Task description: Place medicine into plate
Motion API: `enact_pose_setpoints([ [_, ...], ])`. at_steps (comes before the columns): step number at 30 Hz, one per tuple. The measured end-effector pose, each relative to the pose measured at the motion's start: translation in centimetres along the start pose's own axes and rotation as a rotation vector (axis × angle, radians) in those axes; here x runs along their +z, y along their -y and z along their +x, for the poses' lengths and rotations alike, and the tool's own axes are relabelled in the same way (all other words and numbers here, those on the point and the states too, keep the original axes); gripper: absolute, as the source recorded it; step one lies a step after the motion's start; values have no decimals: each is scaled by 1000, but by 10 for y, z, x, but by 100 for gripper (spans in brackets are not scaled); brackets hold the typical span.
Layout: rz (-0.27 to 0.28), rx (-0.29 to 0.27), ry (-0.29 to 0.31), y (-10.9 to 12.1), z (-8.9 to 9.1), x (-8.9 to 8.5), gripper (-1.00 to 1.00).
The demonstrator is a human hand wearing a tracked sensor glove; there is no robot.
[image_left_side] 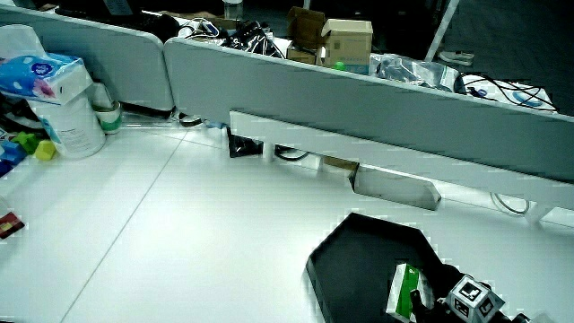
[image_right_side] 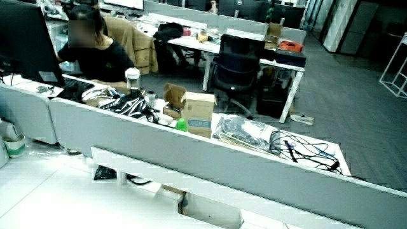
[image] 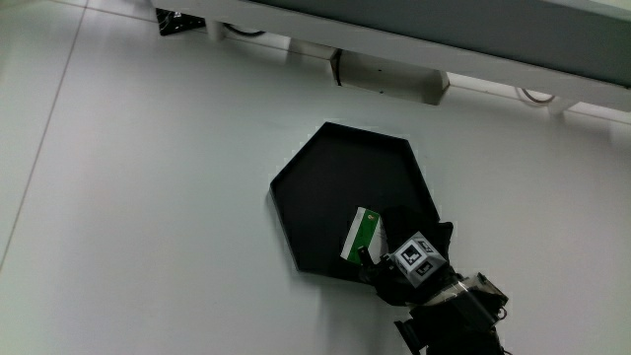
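A black hexagonal plate (image: 325,173) lies on the white table; a side view shows it too (image_left_side: 359,251). A green and white medicine box (image: 361,235) stands tilted over the part of the plate nearest the person, also visible in a side view (image_left_side: 404,289). The gloved hand (image: 406,264), with the patterned cube (image: 417,256) on its back, is at the plate's near edge with its fingers closed on the box. In a side view the hand (image_left_side: 453,305) is beside the box. The remaining side view shows neither plate, box nor hand.
A low grey partition (image_left_side: 359,99) runs along the table's edge, with a white cable box (image: 385,74) at its foot. A white tub (image_left_side: 67,121) and a blue tissue pack (image_left_side: 40,72) stand near the partition. Boxes (image_right_side: 200,111) and cables lie on the neighbouring desk.
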Motion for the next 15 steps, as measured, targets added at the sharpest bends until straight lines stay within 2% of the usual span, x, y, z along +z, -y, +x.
enact_pose_setpoints([
  [6, -396, 20, 38, -11, -6, 8, 0],
  [7, -392, 22, 30, -12, -5, 11, 0],
  [9, -421, 16, 32, -15, -3, 1, 0],
  [12, -443, 15, 30, -18, -1, -2, 0],
  [13, -470, 18, 37, -20, -1, -8, 0],
  [14, -474, 10, 37, -20, -1, -5, 0],
  [15, -492, 12, 35, -21, 0, -12, 0],
])
